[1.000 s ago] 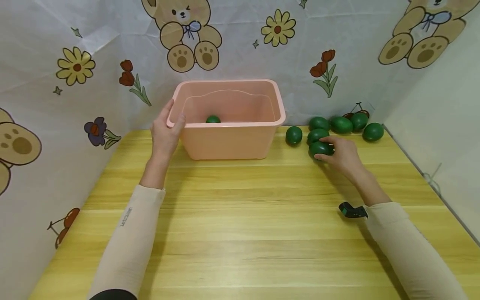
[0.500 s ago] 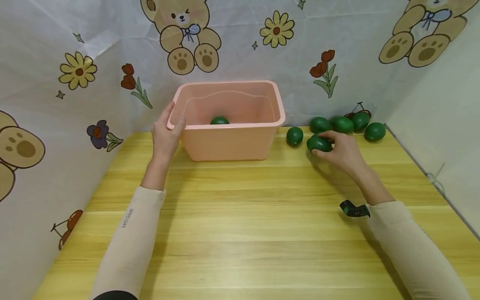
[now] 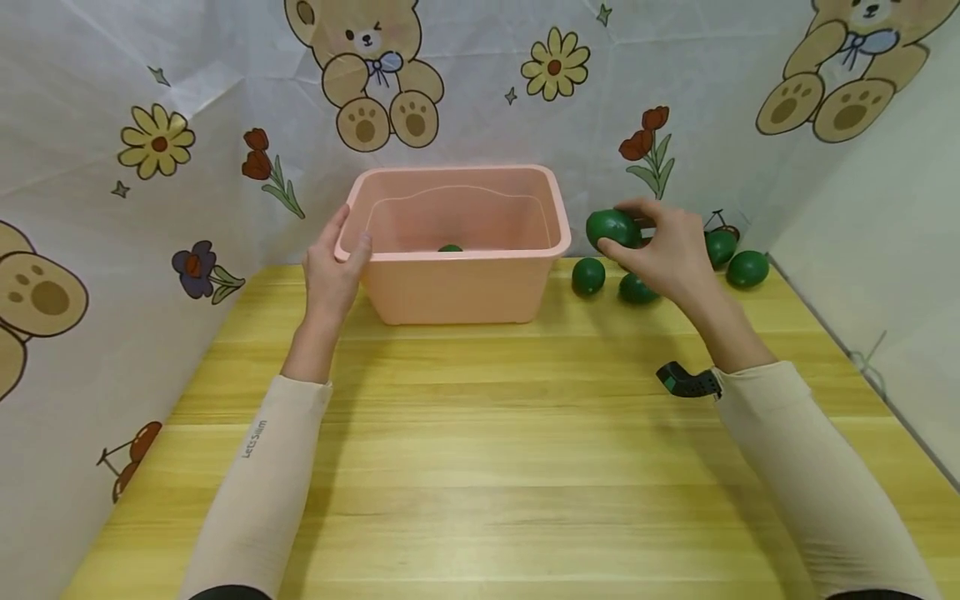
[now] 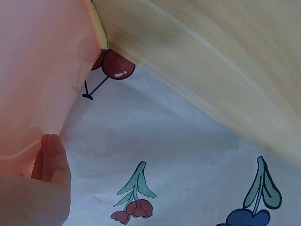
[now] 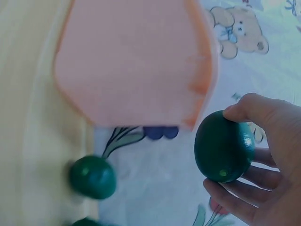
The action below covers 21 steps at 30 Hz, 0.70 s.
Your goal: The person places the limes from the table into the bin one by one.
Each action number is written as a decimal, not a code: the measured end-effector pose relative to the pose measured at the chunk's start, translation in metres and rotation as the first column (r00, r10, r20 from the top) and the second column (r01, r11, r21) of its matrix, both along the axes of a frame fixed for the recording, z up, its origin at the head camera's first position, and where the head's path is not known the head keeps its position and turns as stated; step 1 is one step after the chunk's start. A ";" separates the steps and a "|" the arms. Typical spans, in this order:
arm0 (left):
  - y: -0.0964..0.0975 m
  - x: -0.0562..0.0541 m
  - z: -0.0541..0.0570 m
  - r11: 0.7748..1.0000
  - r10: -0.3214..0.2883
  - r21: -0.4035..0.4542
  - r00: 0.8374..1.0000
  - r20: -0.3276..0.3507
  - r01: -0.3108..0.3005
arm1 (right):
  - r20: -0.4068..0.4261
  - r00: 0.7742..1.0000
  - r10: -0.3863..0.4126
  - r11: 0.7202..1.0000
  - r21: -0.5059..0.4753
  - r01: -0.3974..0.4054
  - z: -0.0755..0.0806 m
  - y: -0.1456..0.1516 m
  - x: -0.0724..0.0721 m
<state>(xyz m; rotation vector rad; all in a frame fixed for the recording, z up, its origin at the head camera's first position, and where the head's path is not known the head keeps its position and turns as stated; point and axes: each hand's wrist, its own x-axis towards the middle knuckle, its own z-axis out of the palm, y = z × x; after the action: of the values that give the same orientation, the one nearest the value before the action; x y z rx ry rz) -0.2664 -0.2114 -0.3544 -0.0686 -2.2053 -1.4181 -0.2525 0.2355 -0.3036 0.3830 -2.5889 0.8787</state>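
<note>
My left hand [image 3: 330, 271] grips the left rim of a pink plastic bin [image 3: 457, 287], thumb at the front corner and fingers along the side. Low inside the bin, the top of one green egg-shaped fruit [image 3: 450, 248] shows over the front rim. In the air to the right of the bin, my right hand [image 3: 667, 250] pinches another glossy dark green egg-shaped fruit [image 5: 223, 147] between thumb and fingertips. It hangs just outside the right rim, at about rim height. In the left wrist view, my fingers [image 4: 52, 160] lie against the bin's wall.
Several more green fruits [image 3: 588, 276] lie on the wooden table [image 3: 480, 450] right of the bin, partly behind my right hand. A white cloth [image 3: 480, 117] printed with bears and flowers hangs directly behind. A plain white wall [image 3: 907, 275] bounds the right side.
My right hand has lifted one fruit off the table, up and slightly left toward the bin. The fruit inside the bin has rolled right and shows less. My left hand stays on the rim.
</note>
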 end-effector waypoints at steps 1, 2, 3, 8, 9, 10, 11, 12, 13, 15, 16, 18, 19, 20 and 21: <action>0.000 0.000 0.000 1.000 0.000 0.000 1.000 0.000 0.000 | -0.001 1.000 0.004 1.000 -0.013 -0.004 0.004 -0.004 -0.001; 0.001 0.000 0.000 1.000 0.001 -0.001 1.000 -0.003 -0.001 | -0.002 1.000 0.010 1.000 -0.025 -0.010 0.007 -0.008 -0.001; 0.001 0.001 0.000 1.000 0.002 0.000 1.000 -0.002 -0.002 | -0.006 1.000 0.013 0.999 -0.035 -0.013 0.010 -0.012 -0.002; 0.003 -0.001 0.001 1.000 0.004 -0.013 1.000 -0.013 -0.004 | -0.049 0.998 0.026 0.996 -0.083 -0.030 0.013 -0.025 -0.007; 0.003 -0.002 0.002 1.000 0.005 -0.016 1.000 -0.016 -0.005 | -0.060 0.998 0.028 0.995 -0.092 -0.033 0.013 -0.027 -0.008; 0.004 -0.002 0.002 1.000 0.007 -0.020 1.000 -0.018 -0.008 | -0.072 0.997 0.032 0.994 -0.102 -0.039 0.013 -0.030 -0.010; 0.004 -0.003 0.002 1.000 0.009 -0.020 1.000 -0.017 -0.010 | -0.085 0.996 0.038 0.993 -0.109 -0.047 0.013 -0.032 -0.011; 0.003 -0.003 0.002 1.000 0.011 -0.018 1.000 -0.017 -0.011 | -0.097 0.994 0.046 0.992 -0.115 -0.058 0.013 -0.034 -0.013; 0.003 -0.003 0.002 1.000 0.014 -0.016 1.000 -0.017 -0.014 | -0.108 0.993 0.056 0.991 -0.118 -0.069 0.014 -0.037 -0.014; 0.002 -0.002 0.002 1.000 0.016 -0.010 1.000 -0.009 -0.016 | -0.122 0.990 0.076 0.989 -0.119 -0.091 0.015 -0.044 -0.017; 0.001 -0.002 0.002 1.000 0.015 -0.008 1.000 -0.005 -0.016 | -0.129 0.987 0.091 0.987 -0.120 -0.107 0.016 -0.048 -0.019; 0.000 -0.001 0.001 1.000 0.016 -0.001 1.000 -0.004 -0.016 | -0.142 0.982 0.127 0.983 -0.114 -0.143 0.016 -0.056 -0.020; 0.000 -0.001 0.000 1.000 0.015 0.000 1.000 -0.004 -0.015 | -0.147 0.978 0.146 0.980 -0.112 -0.163 0.015 -0.059 -0.020; 0.000 0.000 0.000 1.000 0.015 -0.002 1.000 -0.002 -0.015 | -0.157 0.974 0.163 0.978 -0.106 -0.181 0.014 -0.062 -0.021; 0.001 -0.001 -0.001 1.000 0.014 -0.002 1.000 -0.006 -0.014 | -0.166 0.970 0.179 0.975 -0.100 -0.197 0.013 -0.065 -0.021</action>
<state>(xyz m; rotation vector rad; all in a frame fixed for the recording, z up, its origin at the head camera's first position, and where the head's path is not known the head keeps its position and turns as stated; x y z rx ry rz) -0.2671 -0.2107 -0.3556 -0.0579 -2.1982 -1.4070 -0.2737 0.1708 -0.2904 0.6465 -2.3740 1.0146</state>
